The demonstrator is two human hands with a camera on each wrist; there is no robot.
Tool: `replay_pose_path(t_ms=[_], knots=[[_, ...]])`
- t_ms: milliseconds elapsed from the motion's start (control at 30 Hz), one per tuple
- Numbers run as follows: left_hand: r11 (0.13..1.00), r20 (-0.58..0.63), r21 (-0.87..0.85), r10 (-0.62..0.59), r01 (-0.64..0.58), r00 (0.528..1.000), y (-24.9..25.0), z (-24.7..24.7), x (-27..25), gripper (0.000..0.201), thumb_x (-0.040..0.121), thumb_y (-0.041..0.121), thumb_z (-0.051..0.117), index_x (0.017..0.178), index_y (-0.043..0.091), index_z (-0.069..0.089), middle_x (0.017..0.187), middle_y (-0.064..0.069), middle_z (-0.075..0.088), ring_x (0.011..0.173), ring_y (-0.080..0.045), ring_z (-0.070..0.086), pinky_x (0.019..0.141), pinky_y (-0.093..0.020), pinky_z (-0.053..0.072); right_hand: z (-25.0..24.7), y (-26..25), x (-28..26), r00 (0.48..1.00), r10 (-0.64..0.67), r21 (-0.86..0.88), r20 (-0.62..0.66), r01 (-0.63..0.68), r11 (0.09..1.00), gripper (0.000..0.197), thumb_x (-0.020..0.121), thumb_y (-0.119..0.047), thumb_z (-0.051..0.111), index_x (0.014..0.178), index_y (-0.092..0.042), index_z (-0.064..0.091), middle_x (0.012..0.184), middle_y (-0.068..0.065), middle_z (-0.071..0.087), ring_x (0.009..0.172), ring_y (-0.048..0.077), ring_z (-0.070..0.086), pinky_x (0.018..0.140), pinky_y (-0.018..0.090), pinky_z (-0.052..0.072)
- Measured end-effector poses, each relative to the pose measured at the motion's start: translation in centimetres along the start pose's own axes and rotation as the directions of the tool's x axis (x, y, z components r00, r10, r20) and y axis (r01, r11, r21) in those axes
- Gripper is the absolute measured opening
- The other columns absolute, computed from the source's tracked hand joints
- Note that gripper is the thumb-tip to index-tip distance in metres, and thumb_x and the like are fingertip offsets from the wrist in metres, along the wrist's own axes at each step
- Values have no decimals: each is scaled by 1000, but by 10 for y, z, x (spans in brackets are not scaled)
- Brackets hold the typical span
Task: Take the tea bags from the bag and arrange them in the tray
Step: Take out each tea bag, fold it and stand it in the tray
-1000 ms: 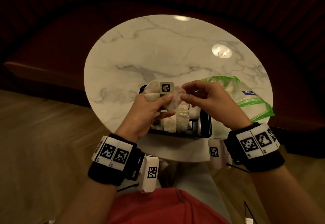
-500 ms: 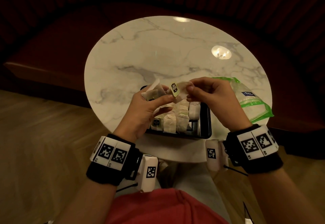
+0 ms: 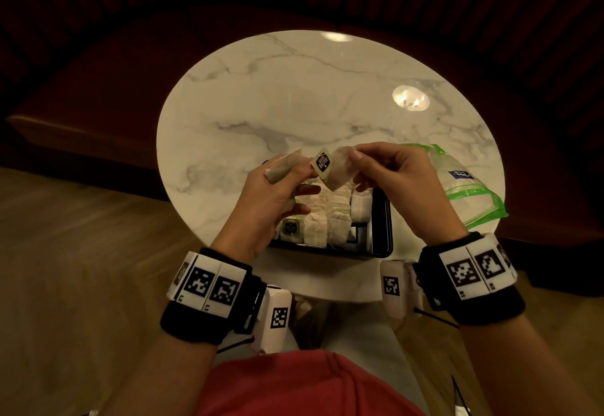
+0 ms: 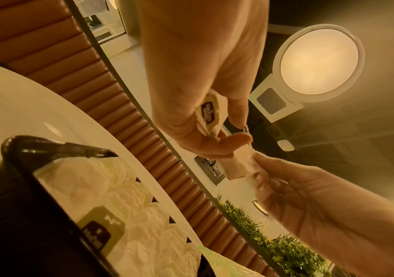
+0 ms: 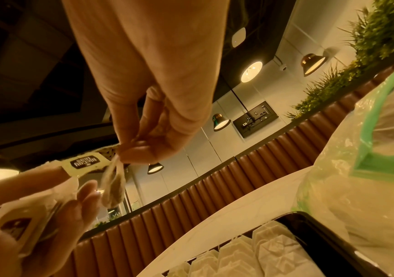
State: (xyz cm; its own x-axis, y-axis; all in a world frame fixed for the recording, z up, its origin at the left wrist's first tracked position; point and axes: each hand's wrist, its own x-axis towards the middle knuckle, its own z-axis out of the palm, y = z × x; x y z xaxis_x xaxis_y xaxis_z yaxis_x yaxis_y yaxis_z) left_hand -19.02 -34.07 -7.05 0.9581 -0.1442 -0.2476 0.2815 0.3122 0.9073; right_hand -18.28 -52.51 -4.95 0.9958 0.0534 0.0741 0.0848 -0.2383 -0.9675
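Your right hand (image 3: 397,183) now pinches 1 tea bag (image 3: 340,167) drawn clear of the bunch (image 3: 284,169) your left hand (image 3: 268,206) grips, above the tray (image 3: 380,219). It has separated, so it is ready to join the rows below.

The tabletop (image 3: 294,95) is polished marble, glossy under the lamps. The tea bags (image 3: 338,219) are thin matt paper, the tray (image 3: 382,219) shiny black, the bag (image 3: 470,187) clear crinkled plastic.
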Motion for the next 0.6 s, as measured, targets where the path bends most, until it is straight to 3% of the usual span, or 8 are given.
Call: replay_pose_path(t_ms=[133,267,400,467,600], knots=[[1000,-3,3,-6,6,1000,2,-2,1,10,97,18,57,98,15,66,91,-4,68,72,-12,65,48,-20,47,0,-3,-1,1000,-6,-39,-12,5,999,16,92,-11,63,105,-6,72,85,10,72,66,10,60,61,22,52],[998,39,-60,-33,35,999,6,-2,2,17,93,24,54,99,14,67,86,1,67,69,-15,60,45,-23,42,-1,-7,-2,1000,-10,-73,-14,9,997,14,92,-11,64,103,-13,72,78,-7,71,62,-2,57,59,17,47],[997,69,-70,-16,21,997,7,-2,2,31,80,32,57,102,13,66,94,-4,66,65,-12,57,45,-23,40,-2,-11,-2,1000,-12,-89,-11,11,996,15,92,-10,63,103,-14,72,81,-5,71,61,-4,56,59,15,46],[999,47,-42,7,-5,999,8,-1,1,26,87,29,61,105,11,66,93,-4,65,65,-12,55,45,-22,39,-2,-10,-1,1000,-6,-102,-8,5,995,16,93,-10,62,104,-15,72,85,-5,72,66,-5,58,60,14,45],[997,-28,-32,64,-65,998,8,2,0,9,95,19,60,91,16,67,74,1,63,58,-9,51,41,-18,36,-1,-11,-2,1000,-2,-125,21,5,992,18,94,-10,61,106,-13,74,88,-3,73,68,-5,58,60,14,44]])
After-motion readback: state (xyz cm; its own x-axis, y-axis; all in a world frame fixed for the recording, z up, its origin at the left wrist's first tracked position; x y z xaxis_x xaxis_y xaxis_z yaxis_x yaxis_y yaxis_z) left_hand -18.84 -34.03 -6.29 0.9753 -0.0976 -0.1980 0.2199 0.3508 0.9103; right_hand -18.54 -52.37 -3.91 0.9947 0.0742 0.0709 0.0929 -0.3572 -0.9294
